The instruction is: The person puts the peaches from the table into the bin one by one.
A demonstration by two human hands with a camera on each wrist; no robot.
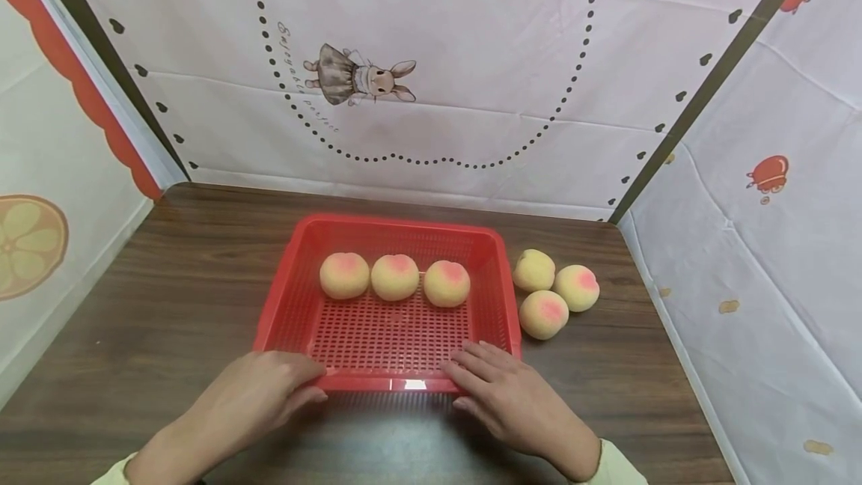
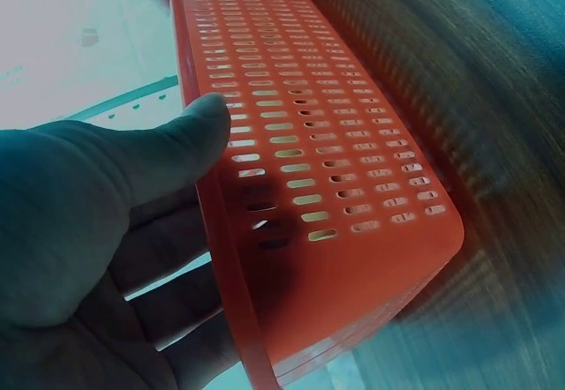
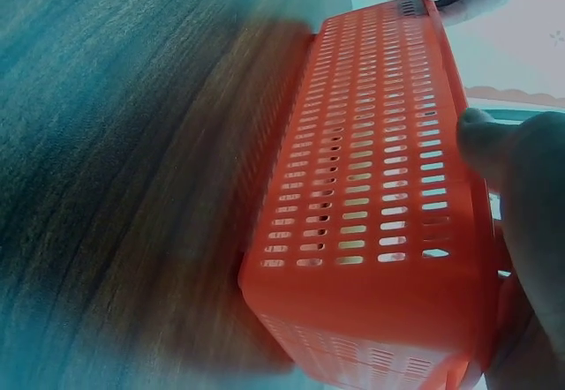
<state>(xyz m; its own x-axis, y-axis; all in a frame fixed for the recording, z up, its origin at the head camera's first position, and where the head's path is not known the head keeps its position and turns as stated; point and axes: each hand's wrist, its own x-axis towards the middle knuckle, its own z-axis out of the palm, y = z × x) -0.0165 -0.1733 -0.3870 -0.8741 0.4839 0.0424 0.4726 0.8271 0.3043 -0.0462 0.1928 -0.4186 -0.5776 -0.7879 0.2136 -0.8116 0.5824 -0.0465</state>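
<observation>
A red plastic basket point(image 1: 390, 382) with slotted walls stands on the table, three peaches inside it in a row: a left peach point(image 1: 344, 275), a middle peach point(image 1: 394, 278) and a right peach point(image 1: 447, 284). At its near left corner my left hand point(image 1: 259, 388) grips the rim, thumb outside and fingers over the inner side. My right hand point(image 1: 505, 399) holds the near rim toward the right corner in the same way. Both wrist views show a thumb against the slotted outer wall point(image 2: 309, 143), with the fingers partly hidden behind the rim.
Just right of the basket, three more peaches lie close together on the wooden table: a back peach point(image 1: 534, 270), a right-hand peach point(image 1: 577, 288) and a front peach point(image 1: 543, 314). White printed cloth point(image 1: 438, 96) walls in the table at the back and both sides.
</observation>
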